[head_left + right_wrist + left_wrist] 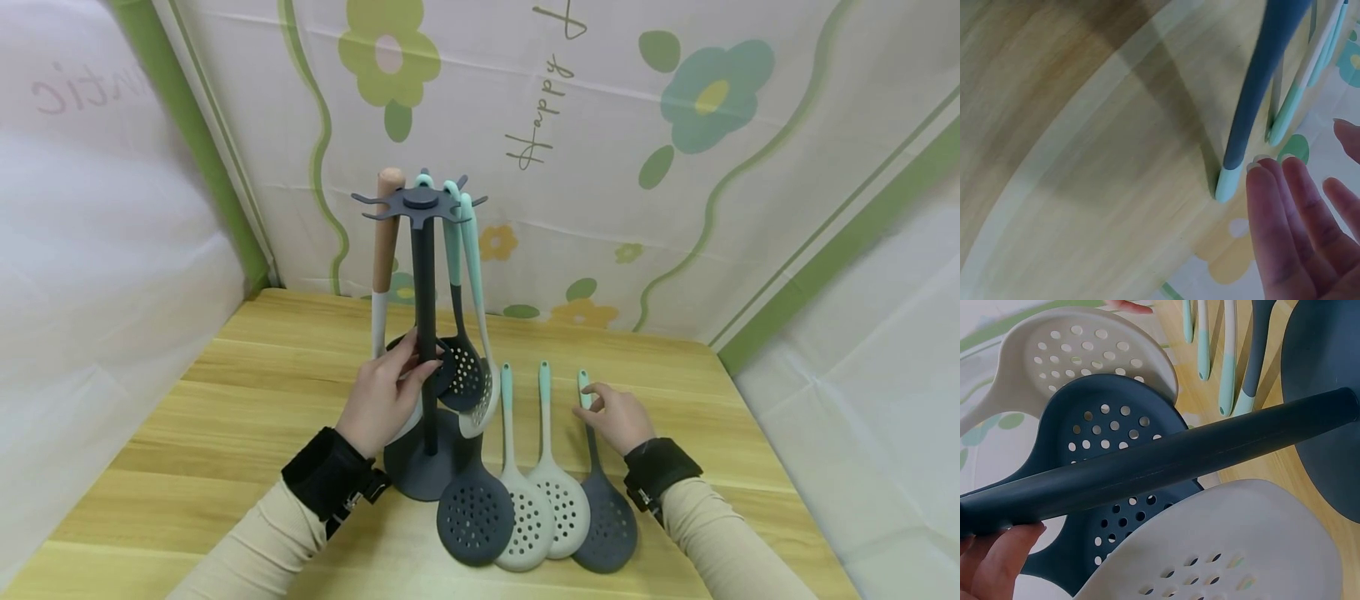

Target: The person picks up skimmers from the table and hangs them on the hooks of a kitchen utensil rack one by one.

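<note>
- Left hand (384,392) grips the rack pole (426,333) (skimmers hang beside it).
- Right hand (617,417), fingers loosely straight, touches the dark skimmer's handle (586,396) on the tabletop (247,392).

rack (424,333) left on table (247,400) | four skimmers (540,492) lying right of it

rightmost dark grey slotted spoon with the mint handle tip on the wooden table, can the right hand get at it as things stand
Probably yes. The right hand lies open with its fingertips at the mint tip of the rightmost dark grey slotted spoon, and nothing lies between them. Neighbouring spoons crowd only its bowl end.
</note>
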Demonstrator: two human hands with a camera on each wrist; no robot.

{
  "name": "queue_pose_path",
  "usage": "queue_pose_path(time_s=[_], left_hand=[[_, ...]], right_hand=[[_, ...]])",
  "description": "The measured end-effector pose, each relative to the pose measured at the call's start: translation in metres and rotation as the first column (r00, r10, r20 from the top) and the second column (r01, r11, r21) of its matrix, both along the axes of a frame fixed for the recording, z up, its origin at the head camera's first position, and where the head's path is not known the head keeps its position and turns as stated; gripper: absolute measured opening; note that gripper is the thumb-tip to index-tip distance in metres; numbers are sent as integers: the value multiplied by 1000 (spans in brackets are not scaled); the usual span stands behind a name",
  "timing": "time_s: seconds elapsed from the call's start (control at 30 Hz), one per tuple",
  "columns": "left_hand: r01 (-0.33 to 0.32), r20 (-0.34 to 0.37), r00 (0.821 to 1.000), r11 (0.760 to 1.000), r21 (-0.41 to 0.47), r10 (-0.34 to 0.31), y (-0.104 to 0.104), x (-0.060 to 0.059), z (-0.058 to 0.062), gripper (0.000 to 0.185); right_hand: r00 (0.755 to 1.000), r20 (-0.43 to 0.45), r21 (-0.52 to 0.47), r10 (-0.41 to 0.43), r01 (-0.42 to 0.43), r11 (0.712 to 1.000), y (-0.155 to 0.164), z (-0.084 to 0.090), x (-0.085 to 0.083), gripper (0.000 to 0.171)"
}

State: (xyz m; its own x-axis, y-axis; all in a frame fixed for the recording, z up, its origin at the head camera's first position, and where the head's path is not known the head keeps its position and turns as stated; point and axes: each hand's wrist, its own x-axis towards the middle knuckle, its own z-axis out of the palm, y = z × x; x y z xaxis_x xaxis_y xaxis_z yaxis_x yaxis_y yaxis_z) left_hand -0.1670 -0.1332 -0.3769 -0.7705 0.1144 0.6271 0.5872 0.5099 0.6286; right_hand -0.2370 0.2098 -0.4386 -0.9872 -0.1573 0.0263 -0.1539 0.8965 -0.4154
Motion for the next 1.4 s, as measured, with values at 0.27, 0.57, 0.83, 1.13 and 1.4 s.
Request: queue_pose_path(time_s=[0.27,0.57,0.83,1.13,1.4], left_hand=[[-4,6,1000,1000,-5,4,0,0,0,40],[-6,6,1000,1000,-2,6,0,-1,0,41],[-8,17,1000,1000,4,8,1,0,1,40],[-12,21,1000,1000,4,12,1,0,1,39],[-10,8,1000,1000,3,10,1,0,1,38]], right_hand=[[998,46,1,-30,30,1000,4,-8,-1,52],[991,124,-16,-46,48,999,6,-12,-1,58],[990,134,-4,-49,50,999,7,-14,0,56],[990,139,6,-39,38,999,8,-19,-1,57],[972,233,48,-39,29,998,10,-24,-4,48]])
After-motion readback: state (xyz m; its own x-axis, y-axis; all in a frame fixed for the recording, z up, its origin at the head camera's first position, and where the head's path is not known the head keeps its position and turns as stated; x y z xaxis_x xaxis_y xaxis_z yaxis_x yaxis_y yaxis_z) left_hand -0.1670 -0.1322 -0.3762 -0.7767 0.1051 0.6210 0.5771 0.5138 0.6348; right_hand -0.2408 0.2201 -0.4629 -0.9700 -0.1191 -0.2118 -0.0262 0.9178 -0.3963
